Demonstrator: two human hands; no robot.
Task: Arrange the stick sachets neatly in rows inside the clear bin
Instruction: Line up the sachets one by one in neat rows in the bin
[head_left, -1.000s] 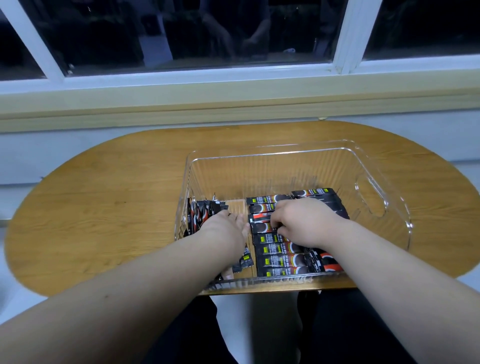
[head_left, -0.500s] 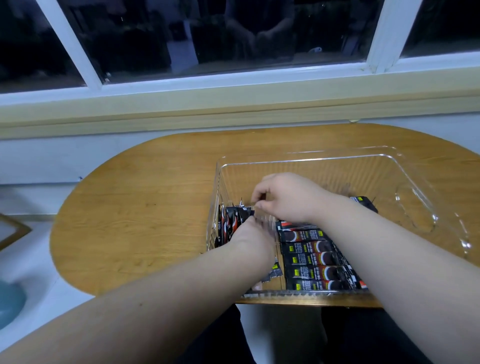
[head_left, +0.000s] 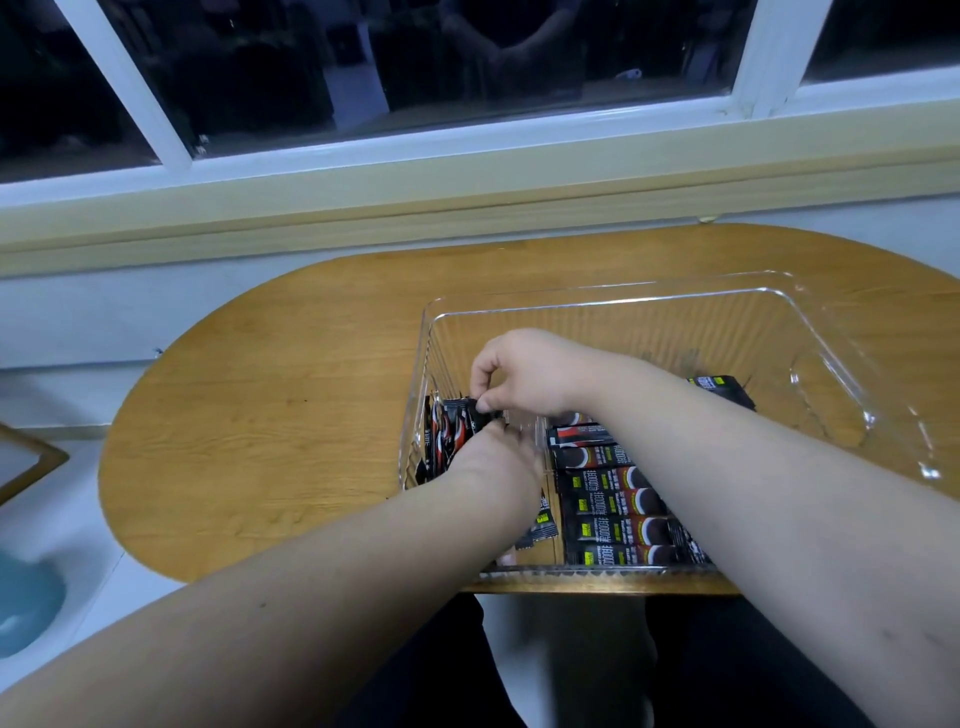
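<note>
A clear rectangular plastic bin (head_left: 675, 299) sits on the right half of an oval, wood-grained surface (head_left: 260, 415), its near wall at the surface's near edge. Inside it the black stick sachets fall into groups. A flat row of sachets (head_left: 613, 499) lies side by side on the bin floor, running from the near wall towards the middle, each with its long side across the bin. The right forearm crosses over the row's right ends. An upright bunch of black-and-red sachets (head_left: 441, 441) stands packed against the bin's left wall. A few loose sachets (head_left: 541, 522) lie on the floor between the bunch and the flat row, partly under the left forearm. One more dark sachet (head_left: 722, 387) shows beyond the right forearm, towards the far right of the floor.

The right hand (head_left: 524, 374) hovers over the upright bunch with its fingers curled, thumb and forefinger pinching the upper end of a single black sachet (head_left: 462, 408) at the top of the bunch. The left hand (head_left: 501, 457) reaches in just below it, knuckles up, close under the right hand's fingertips. Its fingers are hidden beneath the back of the hand, so I cannot tell whether they grasp anything.

Behind the surface runs a white window frame (head_left: 415, 156) with dark panes. A pale blue rounded object (head_left: 26, 608) sits low at the left edge.
</note>
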